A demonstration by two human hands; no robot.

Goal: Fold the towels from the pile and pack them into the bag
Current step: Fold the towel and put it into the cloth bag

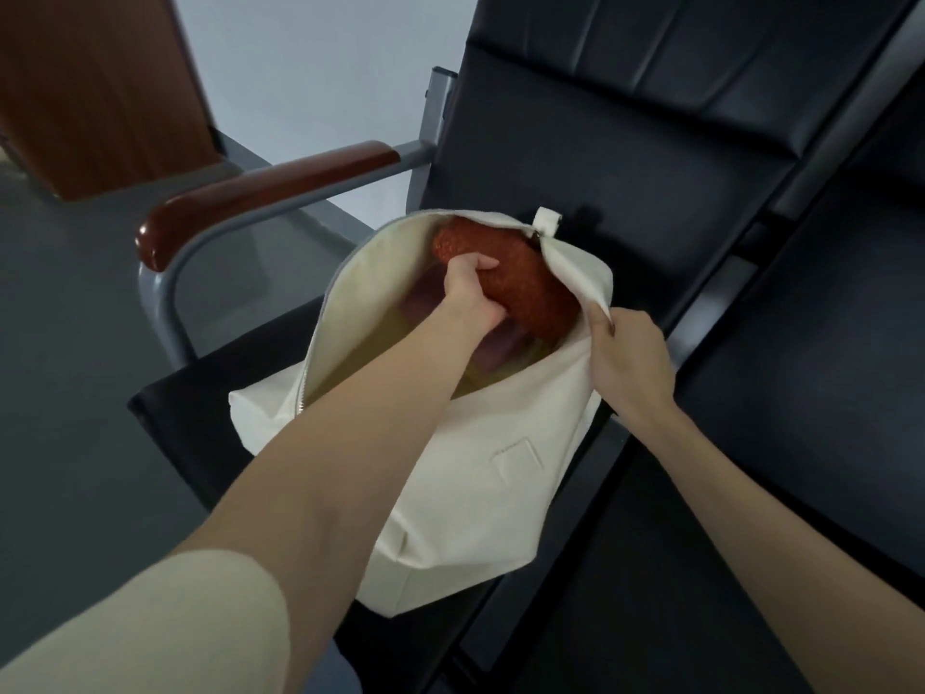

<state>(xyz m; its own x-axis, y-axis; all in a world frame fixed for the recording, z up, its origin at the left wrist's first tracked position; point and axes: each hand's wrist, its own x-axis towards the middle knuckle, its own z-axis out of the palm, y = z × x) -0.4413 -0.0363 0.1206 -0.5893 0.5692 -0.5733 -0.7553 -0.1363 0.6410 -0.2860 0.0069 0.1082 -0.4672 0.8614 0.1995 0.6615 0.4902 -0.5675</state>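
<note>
A cream canvas bag [480, 458] lies open on a black seat. Inside its mouth sits a rolled red-orange towel [525, 288]. My left hand [468, 293] reaches into the bag and grips that towel from the left side. My right hand [625, 358] pinches the bag's right edge and pulls the flap up and outward, holding the opening wide. Under the red towel a pinkish cloth [495, 350] shows dimly; its shape is hard to make out.
The black seat [625, 157] is part of a row, with another seat [801, 368] to the right. A wooden armrest [260, 192] on a grey metal frame stands left of the bag. Grey floor lies to the left.
</note>
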